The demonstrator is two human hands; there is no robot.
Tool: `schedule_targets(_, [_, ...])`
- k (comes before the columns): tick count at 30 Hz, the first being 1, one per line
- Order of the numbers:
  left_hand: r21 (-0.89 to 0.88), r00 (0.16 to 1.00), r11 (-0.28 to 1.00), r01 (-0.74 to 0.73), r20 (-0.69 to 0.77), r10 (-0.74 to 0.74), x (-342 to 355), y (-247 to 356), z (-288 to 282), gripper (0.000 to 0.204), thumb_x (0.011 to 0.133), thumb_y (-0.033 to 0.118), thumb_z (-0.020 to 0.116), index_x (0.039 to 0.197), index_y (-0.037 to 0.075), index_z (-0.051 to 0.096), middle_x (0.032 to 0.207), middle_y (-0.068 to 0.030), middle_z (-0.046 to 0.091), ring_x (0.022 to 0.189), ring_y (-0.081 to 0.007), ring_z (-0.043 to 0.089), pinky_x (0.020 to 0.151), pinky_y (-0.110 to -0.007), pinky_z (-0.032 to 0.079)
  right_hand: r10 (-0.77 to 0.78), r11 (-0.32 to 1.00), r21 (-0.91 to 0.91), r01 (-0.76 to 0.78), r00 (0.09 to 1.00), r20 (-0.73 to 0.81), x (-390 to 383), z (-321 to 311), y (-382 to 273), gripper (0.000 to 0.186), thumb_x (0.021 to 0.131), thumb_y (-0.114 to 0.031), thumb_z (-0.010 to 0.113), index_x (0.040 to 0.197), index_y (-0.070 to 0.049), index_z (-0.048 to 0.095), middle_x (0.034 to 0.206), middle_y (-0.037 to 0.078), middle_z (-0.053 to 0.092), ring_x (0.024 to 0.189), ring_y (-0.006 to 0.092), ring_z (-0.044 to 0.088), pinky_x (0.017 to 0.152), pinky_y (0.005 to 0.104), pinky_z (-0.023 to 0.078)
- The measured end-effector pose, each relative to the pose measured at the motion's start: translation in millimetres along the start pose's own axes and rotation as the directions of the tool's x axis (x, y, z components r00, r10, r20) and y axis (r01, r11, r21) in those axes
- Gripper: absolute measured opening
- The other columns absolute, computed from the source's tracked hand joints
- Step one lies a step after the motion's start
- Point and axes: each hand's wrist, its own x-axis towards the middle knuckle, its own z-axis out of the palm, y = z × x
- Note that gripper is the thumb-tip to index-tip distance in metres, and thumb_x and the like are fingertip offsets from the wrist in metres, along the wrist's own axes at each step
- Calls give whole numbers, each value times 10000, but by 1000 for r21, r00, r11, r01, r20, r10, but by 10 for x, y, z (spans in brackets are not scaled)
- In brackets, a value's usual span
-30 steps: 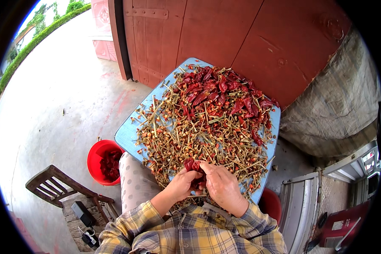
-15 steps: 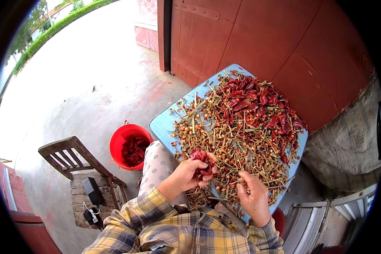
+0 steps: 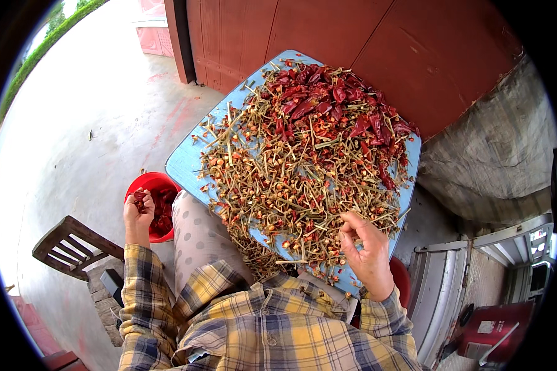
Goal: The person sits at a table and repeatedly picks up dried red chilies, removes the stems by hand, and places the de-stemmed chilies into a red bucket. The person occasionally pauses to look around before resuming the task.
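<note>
My left hand (image 3: 137, 216) is over the near side of a red bucket (image 3: 150, 180), its fingers closed around some dark red dried chilies. More dried chilies (image 3: 164, 207) lie inside the bucket. Above the near part of a light blue table (image 3: 189, 162), my right hand (image 3: 368, 253) has its thumb and fingers curled together; whether anything small sits in the pinch is hidden. Below it spreads a heap of dried chili stems and caps (image 3: 278, 185). Whole-looking red dried chilies (image 3: 319, 102) are piled on the far part of the table.
A wooden chair (image 3: 65, 247) stands at the left, with a dark object (image 3: 111, 284) on its seat. Behind the table rises a red-brown door (image 3: 328, 31). A grey cover (image 3: 489, 148) hangs at the right. My legs in dotted trousers (image 3: 195, 229) are beside the bucket.
My left hand has moved left from over the table to the bucket, carrying the chilies. My right hand stays over the near part of the table. The view has shifted right.
</note>
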Motion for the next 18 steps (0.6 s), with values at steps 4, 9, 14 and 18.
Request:
schedule_targets(4, [175, 971, 984, -38, -227, 78, 113, 183, -384, 140, 824, 87, 494, 905, -19, 538, 811, -141, 601, 639, -231, 574, 578, -333, 552, 77, 997, -13, -77, 997, 14, -43, -44, 21, 323, 803, -20, 674, 1120, -39, 612, 818, 113, 629, 692, 265, 627, 642, 343, 513])
schedule_targets(9, [365, 860, 918, -159, -405, 310, 166, 153, -596, 93, 833, 103, 521, 866, 17, 536, 828, -135, 589, 728, -284, 574, 776, -472, 542, -67, 993, -87, 86, 977, 205, -136, -71, -17, 345, 744, -119, 744, 1071, -97, 638, 992, 94, 597, 878, 273, 607, 731, 373, 503])
schedule_targets(14, [396, 847, 917, -50, -469, 249, 110, 221, -555, 436, 849, 257, 603, 1214, 85, 435, 1151, -181, 468, 1046, -341, 496, 982, -617, 393, -278, 936, -102, 336, 887, 369, -362, 148, 61, 368, 733, -226, 780, 1071, -182, 643, 1148, 76, 535, 1116, 293, 503, 901, 460, 430])
schedule_targets(18, [468, 830, 884, 6, -496, 257, 38, 116, -404, 831, 827, 339, 651, 1462, 129, 159, 1455, -227, 176, 1329, -411, 293, 1004, -631, 362, -358, 900, -96, 424, 849, 389, -380, 319, 154, 323, 776, -241, 759, 1071, -194, 635, 1162, 81, 523, 1144, 299, 475, 910, 477, 412])
